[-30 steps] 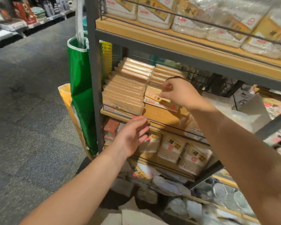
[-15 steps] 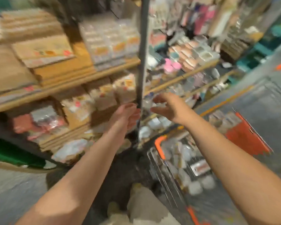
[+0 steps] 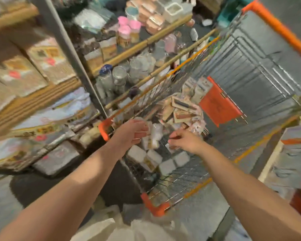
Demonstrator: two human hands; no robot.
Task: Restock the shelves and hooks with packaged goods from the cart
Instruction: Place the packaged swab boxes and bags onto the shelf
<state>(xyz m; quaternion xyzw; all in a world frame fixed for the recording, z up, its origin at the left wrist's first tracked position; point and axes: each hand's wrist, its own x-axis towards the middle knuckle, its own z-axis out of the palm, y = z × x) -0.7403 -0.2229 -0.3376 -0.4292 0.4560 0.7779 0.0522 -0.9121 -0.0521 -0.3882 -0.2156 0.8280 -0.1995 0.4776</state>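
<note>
The picture is blurred by motion. A wire cart (image 3: 189,193) with orange corners stands in front of me, holding several white packs (image 3: 152,158) and a heap of carded packages (image 3: 181,110). My left hand (image 3: 130,132) hangs over the cart's near left corner, fingers curled down and spread, nothing in it. My right hand (image 3: 184,140) reaches into the cart over the white packs, fingers loosely bent; the blur hides whether they touch a pack. The shelves (image 3: 33,101) with stacked packaged goods are on the left.
A grey upright post (image 3: 71,54) splits the shelving. Right of it, shelves hold jars (image 3: 119,77) and pink-lidded containers (image 3: 129,26). An orange flap (image 3: 217,103) hangs in the cart. Grey floor lies to the right, with another display (image 3: 288,159) at the right edge.
My view swung from the shelf down to the cart. My right hand left the boxes on the shelf, and both hands dropped down over the cart.
</note>
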